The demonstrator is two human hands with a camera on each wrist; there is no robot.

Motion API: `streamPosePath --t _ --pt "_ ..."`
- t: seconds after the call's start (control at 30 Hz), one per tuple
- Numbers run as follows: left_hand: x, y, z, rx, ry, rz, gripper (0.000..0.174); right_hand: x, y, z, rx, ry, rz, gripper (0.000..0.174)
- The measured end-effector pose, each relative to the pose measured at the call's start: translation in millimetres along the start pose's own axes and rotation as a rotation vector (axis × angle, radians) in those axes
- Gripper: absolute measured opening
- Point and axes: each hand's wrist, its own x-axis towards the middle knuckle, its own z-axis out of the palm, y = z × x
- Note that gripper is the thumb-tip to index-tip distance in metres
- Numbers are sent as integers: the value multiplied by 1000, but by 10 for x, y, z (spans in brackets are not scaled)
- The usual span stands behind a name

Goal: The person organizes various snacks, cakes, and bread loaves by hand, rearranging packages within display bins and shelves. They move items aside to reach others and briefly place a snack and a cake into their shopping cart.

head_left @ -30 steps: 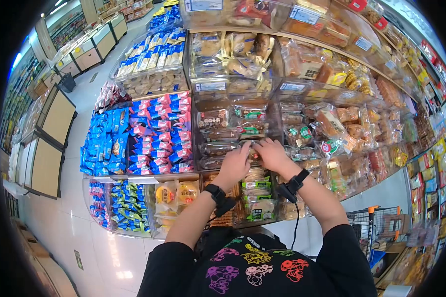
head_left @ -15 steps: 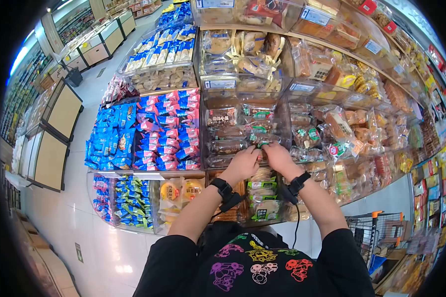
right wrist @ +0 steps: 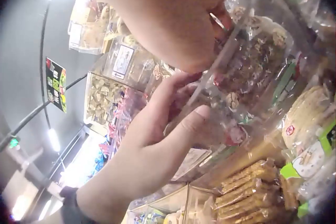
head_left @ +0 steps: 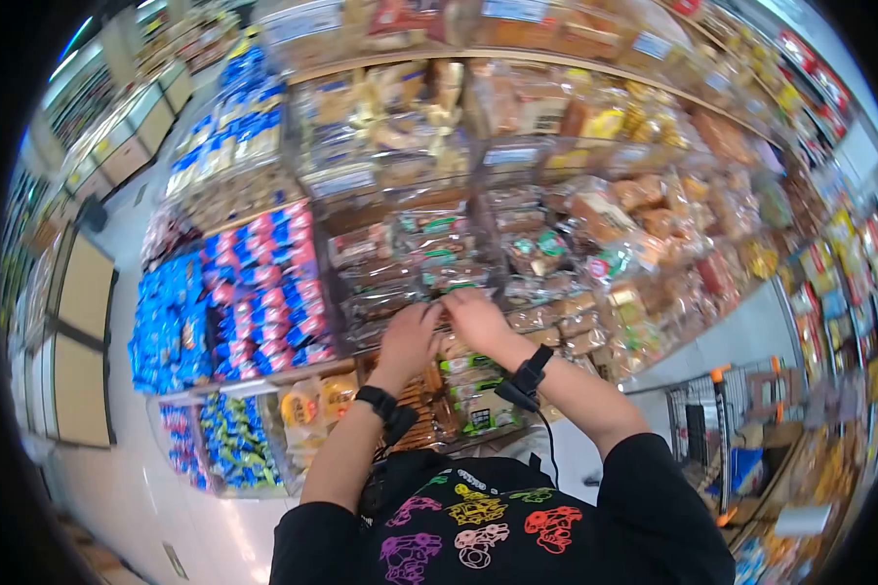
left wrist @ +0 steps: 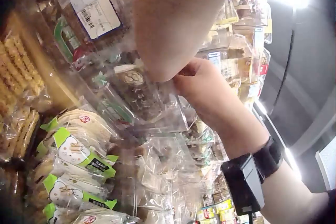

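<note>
Side by side, my left hand (head_left: 410,341) and right hand (head_left: 478,320) reach into a bin of brown cakes in clear wrappers (head_left: 385,300). In the right wrist view, the left thumb and fingers curl at a nut-topped wrapped cake (right wrist: 249,69), by the clear bin wall. The right hand (right wrist: 163,14) is bent over the same cake from the other side, most of its fingers hidden. From the left wrist, the right hand (left wrist: 207,90) shows with curled fingers, partly covered by the left one.
Packs of round flat biscuits with green labels (head_left: 483,395) stand in the lower bin nearest the body. Blue bags (head_left: 171,322) and pink-and-blue packets (head_left: 263,283) fill bins at left. A price card (left wrist: 92,3) hangs on the bin front. A shopping cart (head_left: 698,429) stands at right.
The head view has swung, so shelves and hands sit further left and lower and look blurred. The hands stay close together at the same bin; the right fingers, spread earlier, have drawn in.
</note>
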Motion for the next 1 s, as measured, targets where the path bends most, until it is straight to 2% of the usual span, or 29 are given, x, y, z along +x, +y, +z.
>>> streamPosePath --t 0.03,0.07,0.13,0.2,0.33,0.4,0.43,0.5,0.53,0.6,0.63,0.7,0.73,0.83,0.9,0.93,1.0 --pt "3 33 -58 14 9 26 48 -76 -9 -49 70 113 -116 24" --pt "3 29 -52 6 0 50 48 -173 -4 -124 59 124 -93 24" --pt "-1 47 -24 41 37 13 49 -363 -69 -424 79 245 -222 28" --pt "-3 87 -20 -6 20 -14 42 -610 84 -636 40 268 -188 30" --pt "24 83 65 -47 95 -99 34 -942 604 -1161 -118 558 153 31" --pt "64 89 40 -141 142 -101 30 -999 907 -1407 -214 650 345 43" --pt "90 138 -3 -155 143 -96 28 -950 1015 -1517 -212 662 348 43" --pt "143 238 -63 -155 145 -78 27 -826 1207 -1719 -248 688 474 64" --pt "189 294 -105 -159 154 -68 25 -753 1358 -1729 -239 699 468 64" --pt "291 475 -215 -106 215 -12 22 -551 1625 -1691 -328 647 498 85" --pt "317 569 -259 -201 168 -8 21 -501 1718 -1647 -304 566 572 91" --pt "386 735 -283 -274 148 19 19 -450 1795 -1625 -211 526 587 91" --pt "409 791 -291 -326 60 -25 23 -414 1824 -1641 -134 471 616 90" --pt "557 1096 -250 -338 42 -83 23 -448 2026 -1732 22 440 577 85" --pt "690 1363 -165 -753 -91 -298 32 -492 2067 -1850 187 435 560 82" --pt "773 1490 -93 -741 -83 -306 32 -535 2023 -1964 200 434 550 82" --pt "980 1737 43 -1155 -56 -351 42 -632 1907 -2226 78 525 183 82"
